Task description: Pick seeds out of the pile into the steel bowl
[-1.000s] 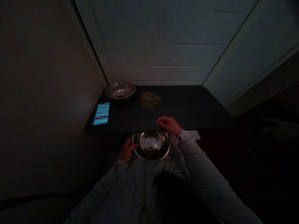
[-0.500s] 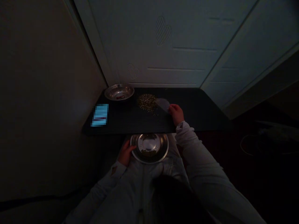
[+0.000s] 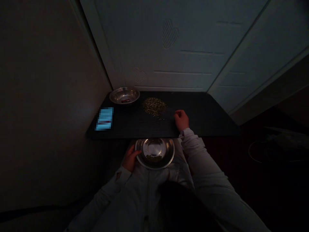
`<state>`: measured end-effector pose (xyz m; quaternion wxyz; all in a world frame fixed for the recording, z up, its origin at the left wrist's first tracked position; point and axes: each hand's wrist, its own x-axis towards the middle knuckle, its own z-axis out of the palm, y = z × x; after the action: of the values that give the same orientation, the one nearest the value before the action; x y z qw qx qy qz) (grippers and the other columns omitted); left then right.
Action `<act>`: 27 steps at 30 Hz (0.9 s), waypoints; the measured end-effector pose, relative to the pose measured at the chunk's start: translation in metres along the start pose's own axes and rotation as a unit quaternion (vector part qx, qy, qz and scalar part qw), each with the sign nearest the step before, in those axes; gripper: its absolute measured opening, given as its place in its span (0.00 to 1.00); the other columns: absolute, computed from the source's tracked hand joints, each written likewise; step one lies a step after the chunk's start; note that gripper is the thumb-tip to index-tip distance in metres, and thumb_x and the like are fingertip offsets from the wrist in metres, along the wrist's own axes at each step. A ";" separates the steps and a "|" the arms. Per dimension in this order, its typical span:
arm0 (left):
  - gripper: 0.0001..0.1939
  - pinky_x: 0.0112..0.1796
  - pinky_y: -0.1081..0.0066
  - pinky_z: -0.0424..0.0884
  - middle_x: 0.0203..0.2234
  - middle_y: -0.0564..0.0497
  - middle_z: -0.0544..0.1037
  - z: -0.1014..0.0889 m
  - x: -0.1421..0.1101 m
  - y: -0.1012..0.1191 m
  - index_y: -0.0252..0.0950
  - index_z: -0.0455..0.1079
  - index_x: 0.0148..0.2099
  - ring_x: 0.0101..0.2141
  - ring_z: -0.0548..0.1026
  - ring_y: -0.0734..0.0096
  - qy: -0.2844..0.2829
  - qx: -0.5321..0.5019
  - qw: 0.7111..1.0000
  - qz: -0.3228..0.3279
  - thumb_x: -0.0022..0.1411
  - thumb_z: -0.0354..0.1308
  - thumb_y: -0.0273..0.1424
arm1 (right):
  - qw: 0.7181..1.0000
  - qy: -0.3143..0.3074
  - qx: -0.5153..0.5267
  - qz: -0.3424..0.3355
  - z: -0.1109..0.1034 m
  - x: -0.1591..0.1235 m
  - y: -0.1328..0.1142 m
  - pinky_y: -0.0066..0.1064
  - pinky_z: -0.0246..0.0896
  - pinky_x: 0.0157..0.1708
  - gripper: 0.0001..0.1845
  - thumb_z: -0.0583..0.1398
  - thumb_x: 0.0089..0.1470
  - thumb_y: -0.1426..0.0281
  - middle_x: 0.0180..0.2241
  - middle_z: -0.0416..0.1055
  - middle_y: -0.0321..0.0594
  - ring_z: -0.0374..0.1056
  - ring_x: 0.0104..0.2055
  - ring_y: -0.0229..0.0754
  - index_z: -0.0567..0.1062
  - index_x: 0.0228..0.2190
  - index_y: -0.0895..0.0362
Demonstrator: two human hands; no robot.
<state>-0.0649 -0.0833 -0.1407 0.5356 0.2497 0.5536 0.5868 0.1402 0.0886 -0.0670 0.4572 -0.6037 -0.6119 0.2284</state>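
My left hand grips the left rim of a steel bowl on my lap, just under the table's front edge. A small heap of greenish seeds or grains lies in the near part of that bowl. On the table, a larger loose pile of grains is spread, with a few stray ones at its near side. My right hand is closed, to the right of the pile and apart from it. It pinches a thin, translucent plastic scraper, which shows only faintly now, edge-on and dim.
A second steel bowl with a label inside stands at the table's back left. A blurred-out lit phone-like screen lies in front of it. The dark table meets a white door panel behind; a wall rises at left.
My right hand has moved from the table's front edge up beside the grain pile. The scraper touched the pile's right side half a second ago. My left hand has stayed on the bowl.
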 end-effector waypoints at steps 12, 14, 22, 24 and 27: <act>0.20 0.36 0.66 0.64 0.33 0.50 0.76 -0.001 0.001 -0.001 0.35 0.69 0.39 0.36 0.71 0.60 -0.004 0.003 1.000 -0.003 0.37 0.59 0.29 | 1.000 -0.018 0.012 0.013 -0.024 -0.004 0.018 0.28 0.55 0.30 0.10 0.51 0.38 0.70 0.26 0.66 0.37 0.61 0.28 0.37 0.67 0.27 0.58; 0.20 0.36 0.66 0.64 0.33 0.50 0.76 0.000 0.001 -0.001 0.36 0.69 0.39 0.36 0.71 0.61 -0.006 0.003 1.000 -0.005 0.38 0.59 0.30 | 1.000 -0.020 0.013 0.013 -0.024 -0.005 0.018 0.28 0.55 0.29 0.09 0.51 0.38 0.70 0.25 0.66 0.37 0.60 0.27 0.37 0.67 0.26 0.58; 0.21 0.37 0.65 0.64 0.33 0.50 0.76 0.000 0.000 0.002 0.36 0.69 0.39 0.36 0.71 0.60 -0.004 0.012 1.000 0.002 0.37 0.59 0.30 | 1.000 -0.008 0.009 0.011 -0.023 -0.008 0.015 0.29 0.54 0.29 0.08 0.51 0.38 0.70 0.23 0.66 0.36 0.60 0.26 0.37 0.68 0.24 0.57; 0.20 0.37 0.65 0.64 0.32 0.50 0.76 0.000 0.000 0.002 0.35 0.70 0.38 0.36 0.71 0.60 -0.006 0.011 1.000 0.001 0.37 0.59 0.30 | 1.000 -0.011 0.006 0.006 -0.023 -0.008 0.015 0.29 0.54 0.29 0.08 0.51 0.38 0.69 0.23 0.65 0.36 0.60 0.27 0.37 0.68 0.24 0.57; 0.20 0.36 0.66 0.64 0.33 0.49 0.76 -0.001 0.001 0.001 0.35 0.69 0.39 0.37 0.71 0.60 -0.008 0.006 1.000 -0.002 0.38 0.59 0.30 | 1.000 -0.016 0.002 0.002 -0.022 -0.008 0.015 0.29 0.54 0.30 0.08 0.52 0.38 0.69 0.24 0.65 0.36 0.60 0.27 0.37 0.67 0.24 0.57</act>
<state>-0.0663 -0.0827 -0.1404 0.5392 0.2564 0.5537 0.5805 0.1654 0.0778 -0.0712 0.4478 -0.6005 -0.6174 0.2402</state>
